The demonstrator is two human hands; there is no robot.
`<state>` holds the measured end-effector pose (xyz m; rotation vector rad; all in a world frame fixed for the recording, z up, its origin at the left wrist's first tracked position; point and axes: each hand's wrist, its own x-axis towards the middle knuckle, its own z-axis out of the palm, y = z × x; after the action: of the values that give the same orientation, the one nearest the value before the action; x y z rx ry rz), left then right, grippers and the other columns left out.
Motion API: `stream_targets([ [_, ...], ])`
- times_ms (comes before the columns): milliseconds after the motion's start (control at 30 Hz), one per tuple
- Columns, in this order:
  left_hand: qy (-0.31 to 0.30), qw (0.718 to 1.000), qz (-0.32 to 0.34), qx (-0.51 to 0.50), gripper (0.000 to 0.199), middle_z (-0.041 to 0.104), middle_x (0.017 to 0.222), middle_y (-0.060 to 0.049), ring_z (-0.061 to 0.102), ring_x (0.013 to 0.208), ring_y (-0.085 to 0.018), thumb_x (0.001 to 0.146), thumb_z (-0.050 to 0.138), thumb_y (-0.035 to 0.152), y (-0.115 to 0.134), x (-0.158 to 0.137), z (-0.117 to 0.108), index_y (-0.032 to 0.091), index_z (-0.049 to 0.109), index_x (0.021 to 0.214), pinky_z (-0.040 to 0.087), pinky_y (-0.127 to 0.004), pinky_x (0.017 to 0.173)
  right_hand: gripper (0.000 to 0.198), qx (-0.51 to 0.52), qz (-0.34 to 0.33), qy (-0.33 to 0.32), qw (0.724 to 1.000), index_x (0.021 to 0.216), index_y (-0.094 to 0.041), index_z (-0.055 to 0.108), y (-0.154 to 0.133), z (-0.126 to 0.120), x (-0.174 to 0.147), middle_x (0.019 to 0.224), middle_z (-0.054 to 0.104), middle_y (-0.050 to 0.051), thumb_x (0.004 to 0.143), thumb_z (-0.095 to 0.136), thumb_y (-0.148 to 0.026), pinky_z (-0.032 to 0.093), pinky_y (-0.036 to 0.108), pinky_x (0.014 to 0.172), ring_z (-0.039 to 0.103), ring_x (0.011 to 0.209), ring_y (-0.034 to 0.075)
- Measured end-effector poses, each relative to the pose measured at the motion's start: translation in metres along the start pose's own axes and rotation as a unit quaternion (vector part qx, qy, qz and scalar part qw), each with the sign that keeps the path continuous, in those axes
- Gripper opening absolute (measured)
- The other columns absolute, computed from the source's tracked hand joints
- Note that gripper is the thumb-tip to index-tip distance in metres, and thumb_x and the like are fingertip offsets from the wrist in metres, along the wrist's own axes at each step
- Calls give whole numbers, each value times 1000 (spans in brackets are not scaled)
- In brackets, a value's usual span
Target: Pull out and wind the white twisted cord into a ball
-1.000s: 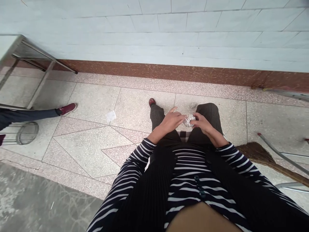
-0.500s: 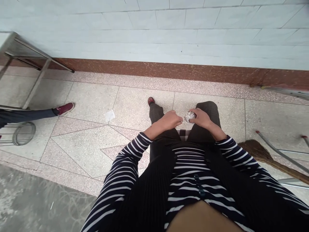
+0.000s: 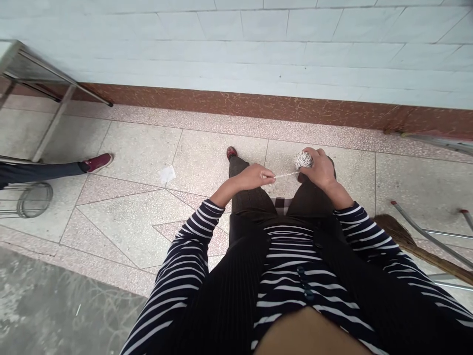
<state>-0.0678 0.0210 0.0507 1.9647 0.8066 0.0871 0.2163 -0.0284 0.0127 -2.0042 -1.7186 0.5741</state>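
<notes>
My right hand [image 3: 318, 167] is wrapped round a ball of white-and-dark yarn [image 3: 303, 160], above my right knee. From the ball a taut pale strand [image 3: 286, 175] runs left to my left hand [image 3: 256, 176], whose fingers are closed on it. Both hands are in front of my lap, roughly level, with a short gap between them. Part of the ball is hidden behind the right fingers.
A broom [image 3: 397, 229] and metal chair legs [image 3: 414, 217] lie to my right. At left are a metal-framed table [image 3: 59, 111], a wire rack [image 3: 35, 199] and another person's red shoe [image 3: 99, 162]. White paper [image 3: 168, 174] lies on the floor; a tiled wall [image 3: 221, 59] stands ahead.
My right hand has moved away from me and slightly right with the ball. My left hand has shifted slightly left, and a longer strand is stretched between the hands.
</notes>
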Motion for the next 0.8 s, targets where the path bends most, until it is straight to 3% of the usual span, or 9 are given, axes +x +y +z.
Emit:
stream_targets([
  [67, 90, 995, 0, -33, 24, 83, 97, -4, 73, 91, -18, 98, 68, 35, -11, 3, -9, 17, 83, 95, 49, -27, 85, 60, 83, 6, -63, 995, 126, -20, 79, -2, 4, -8, 110, 69, 12, 66, 80, -19, 57, 55, 103, 67, 106, 36],
  [133, 122, 992, 18, -11, 23, 83, 100, -6, 73, 95, -20, 99, 68, 34, -20, 11, -14, 17, 83, 94, 49, -30, 91, 57, 203, 49, -181, 961, 116, -22, 81, -8, 6, -19, 102, 71, 7, 60, 81, -18, 61, 52, 96, 68, 96, 31],
  [233, 104, 990, 67, 65, 27, 81, 95, -7, 73, 98, -23, 103, 65, 34, -25, 27, -7, 18, 80, 89, 48, -35, 99, 61, 388, 144, -338, 845, 114, -23, 81, -23, -1, -36, 101, 75, 4, 53, 85, -15, 65, 43, 80, 69, 88, 25],
  [300, 113, 987, 72, 91, 25, 81, 96, -9, 73, 102, -26, 105, 63, 33, -25, 36, 4, 18, 80, 94, 48, -37, 101, 64, 470, 158, -346, 796, 112, -25, 80, -34, -15, -44, 105, 77, 3, 51, 89, -12, 65, 37, 76, 71, 93, 25],
  [367, 133, 987, 52, 72, 24, 82, 100, -9, 73, 104, -27, 105, 60, 30, -26, 44, 18, 18, 80, 100, 49, -36, 100, 60, 516, 134, -305, 789, 108, -26, 78, -43, -32, -47, 106, 78, 2, 51, 92, -11, 65, 33, 76, 72, 99, 25],
  [500, 126, 990, -8, -56, 28, 83, 104, -6, 74, 102, -22, 103, 57, 25, -28, 50, 45, 16, 78, 88, 50, -30, 97, 57, 566, 90, -187, 798, 107, -27, 71, -46, -57, -34, 109, 76, 4, 55, 94, -26, 66, 37, 76, 73, 99, 27],
  [600, 70, 991, -26, -110, 28, 81, 92, -4, 72, 92, -17, 99, 60, 25, -24, 45, 65, 15, 76, 79, 50, -26, 90, 50, 532, 67, -29, 844, 106, -27, 62, -32, -53, -4, 108, 71, 5, 66, 88, -42, 65, 42, 78, 70, 98, 27],
  [700, 20, 992, -13, -121, 28, 78, 82, -2, 69, 84, -15, 99, 61, 28, -13, 33, 73, 15, 76, 79, 48, -23, 83, 54, 357, 65, 137, 922, 103, -27, 52, -10, -34, 26, 105, 63, 3, 64, 86, -41, 61, 45, 84, 65, 93, 25],
  [800, 47, 996, 5, -77, 32, 78, 82, -2, 69, 83, -16, 103, 59, 35, -1, 23, 61, 16, 78, 86, 47, -24, 79, 57, 160, 70, 140, 975, 98, -26, 51, 0, -10, 31, 104, 59, 4, 54, 86, -34, 56, 52, 96, 61, 97, 27],
])
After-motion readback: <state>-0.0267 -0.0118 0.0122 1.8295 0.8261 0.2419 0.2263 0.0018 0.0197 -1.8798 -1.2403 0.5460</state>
